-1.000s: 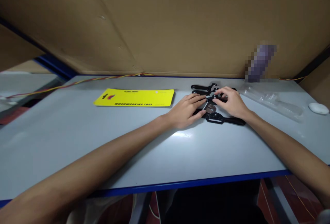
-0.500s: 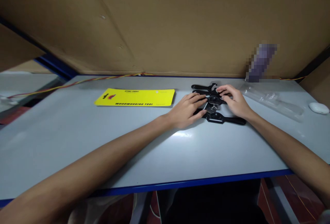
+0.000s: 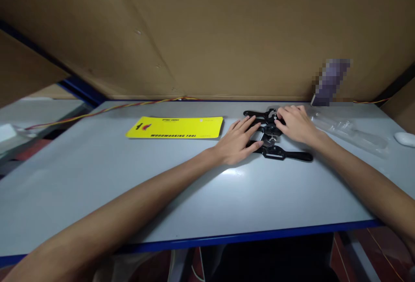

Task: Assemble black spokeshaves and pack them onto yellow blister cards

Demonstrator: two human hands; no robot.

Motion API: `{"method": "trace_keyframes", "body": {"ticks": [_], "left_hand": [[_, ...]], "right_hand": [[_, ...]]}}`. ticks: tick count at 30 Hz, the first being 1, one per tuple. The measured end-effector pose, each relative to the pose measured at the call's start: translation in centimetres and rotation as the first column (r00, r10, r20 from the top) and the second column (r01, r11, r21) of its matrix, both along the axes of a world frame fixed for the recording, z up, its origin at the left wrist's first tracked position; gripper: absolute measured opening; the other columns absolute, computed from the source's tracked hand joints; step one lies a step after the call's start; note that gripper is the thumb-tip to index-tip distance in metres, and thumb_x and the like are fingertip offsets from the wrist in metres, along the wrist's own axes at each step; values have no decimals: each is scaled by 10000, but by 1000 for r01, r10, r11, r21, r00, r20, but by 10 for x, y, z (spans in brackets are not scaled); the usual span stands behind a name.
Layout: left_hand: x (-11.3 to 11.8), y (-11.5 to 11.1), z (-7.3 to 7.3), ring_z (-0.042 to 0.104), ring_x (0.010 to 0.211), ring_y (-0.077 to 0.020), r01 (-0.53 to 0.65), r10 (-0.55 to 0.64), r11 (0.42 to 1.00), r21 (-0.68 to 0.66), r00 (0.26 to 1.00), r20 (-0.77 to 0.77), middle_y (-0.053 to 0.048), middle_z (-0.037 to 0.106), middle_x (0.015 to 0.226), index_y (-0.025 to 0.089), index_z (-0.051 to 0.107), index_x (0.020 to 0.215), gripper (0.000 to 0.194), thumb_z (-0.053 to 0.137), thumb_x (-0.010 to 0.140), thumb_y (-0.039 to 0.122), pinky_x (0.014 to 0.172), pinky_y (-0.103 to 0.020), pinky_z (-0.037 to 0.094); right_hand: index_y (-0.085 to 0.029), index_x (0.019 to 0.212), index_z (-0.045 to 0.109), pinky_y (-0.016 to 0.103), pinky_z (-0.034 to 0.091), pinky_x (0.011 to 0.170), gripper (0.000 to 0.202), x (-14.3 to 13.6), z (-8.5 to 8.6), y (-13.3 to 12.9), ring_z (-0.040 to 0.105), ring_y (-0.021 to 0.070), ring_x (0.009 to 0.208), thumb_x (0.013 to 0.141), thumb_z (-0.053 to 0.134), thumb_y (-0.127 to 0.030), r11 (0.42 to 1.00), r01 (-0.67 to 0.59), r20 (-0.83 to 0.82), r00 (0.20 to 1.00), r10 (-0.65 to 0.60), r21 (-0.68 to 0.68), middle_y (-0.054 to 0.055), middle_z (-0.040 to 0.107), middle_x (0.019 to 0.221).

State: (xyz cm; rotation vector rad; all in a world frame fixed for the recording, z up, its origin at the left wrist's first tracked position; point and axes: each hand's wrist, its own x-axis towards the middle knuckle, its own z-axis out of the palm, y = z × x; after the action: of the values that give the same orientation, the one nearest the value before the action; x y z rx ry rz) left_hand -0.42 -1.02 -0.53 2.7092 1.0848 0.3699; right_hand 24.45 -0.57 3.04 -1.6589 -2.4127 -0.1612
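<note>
Several black metal tools with handles lie in a row on the grey table [image 3: 201, 200], right of centre. My left hand [image 3: 238, 140] rests with spread fingers over their left ends. Nearest to me is a black tool [image 3: 275, 152], its right handle uncovered and my left thumb at its left part. My right hand [image 3: 296, 122] lies over the right side of the farther tools, its fingers bent down on them; what they may grip is hidden. The farthest black tool [image 3: 256, 113] shows its left handle. Small silvery parts [image 3: 270, 139] sit between the tools.
Yellow printed cards [image 3: 178, 127] lie left of my hands. Clear plastic packaging [image 3: 353, 132] is on the right, with a white object [image 3: 404, 139] beyond it. A blurred purple item [image 3: 332, 81] leans at the cardboard wall [image 3: 227, 35]. Red-yellow wires [image 3: 129, 105] run along the back.
The view has shifted slightly. My right hand has turned more palm-down, its fingers lower over the farther tools. My left hand stays over the left ends, fingers a little more spread.
</note>
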Motion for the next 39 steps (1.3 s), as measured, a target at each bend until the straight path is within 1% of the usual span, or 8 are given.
{"method": "trace_keyframes", "body": {"ticks": [3,8,16,22,28,31,34,39], "left_hand": [[-1,0,-1,205,1609,-370,-2,2,1000,0,1000,7,-220,240,1715,76,399,1591,807,291,1041,656,1287,-598,227],[-2,1,-1,198,1612,-365,11,-11,1000,-29,1000,7,-235,224,1713,52,380,1596,851,268,1036,682,1291,-580,245],[-2,3,-3,267,1593,-354,31,-30,1000,-5,999,32,-223,274,1698,55,420,1574,814,282,1044,657,1287,-570,282],[0,1,0,279,1590,-345,43,-43,999,-4,999,10,-227,287,1692,32,407,1579,868,264,1031,690,1302,-538,269],[0,1,1,189,1614,-352,32,-32,999,-20,999,1,-221,220,1711,55,384,1594,873,255,1031,709,1298,-567,246],[-1,2,0,199,1612,-356,40,-40,999,-14,999,8,-225,223,1709,58,386,1595,864,252,1035,703,1292,-575,256],[-1,2,-1,211,1610,-351,40,-40,999,-4,999,16,-219,238,1708,62,397,1590,850,259,1038,693,1292,-566,264],[1,-1,3,228,1608,-338,22,-22,1000,-3,1000,-2,-215,270,1701,49,406,1585,847,249,1039,677,1297,-545,268]], "right_hand": [[-170,1069,632,442,420,871,240,-6,7,2,634,301,910,1012,426,-277,997,-25,104,994,32,-68,161,707,1028],[-170,1121,620,367,400,717,236,-16,16,4,647,288,884,994,450,-272,975,79,85,994,-62,-210,175,701,1097],[-170,1114,649,358,395,634,233,-19,33,11,666,295,822,931,521,-236,950,62,236,972,12,-306,178,701,1045],[-176,1092,637,350,377,616,192,-18,37,14,652,275,760,943,534,-241,931,57,248,968,36,-359,171,670,1022],[-253,1079,584,340,336,618,245,-5,30,12,614,227,684,894,529,-102,951,-53,205,971,119,-304,112,661,1031],[-250,1094,538,335,339,618,196,0,31,12,596,233,711,932,474,-162,949,-83,140,981,131,-303,98,675,992],[-235,1118,497,340,358,642,170,1,27,12,575,244,727,958,454,-273,964,-65,-4,998,67,-258,89,678,940],[-237,1077,436,343,391,705,227,7,10,13,551,220,763,877,521,-301,965,-116,-255,965,54,-236,56,642,936]]}}
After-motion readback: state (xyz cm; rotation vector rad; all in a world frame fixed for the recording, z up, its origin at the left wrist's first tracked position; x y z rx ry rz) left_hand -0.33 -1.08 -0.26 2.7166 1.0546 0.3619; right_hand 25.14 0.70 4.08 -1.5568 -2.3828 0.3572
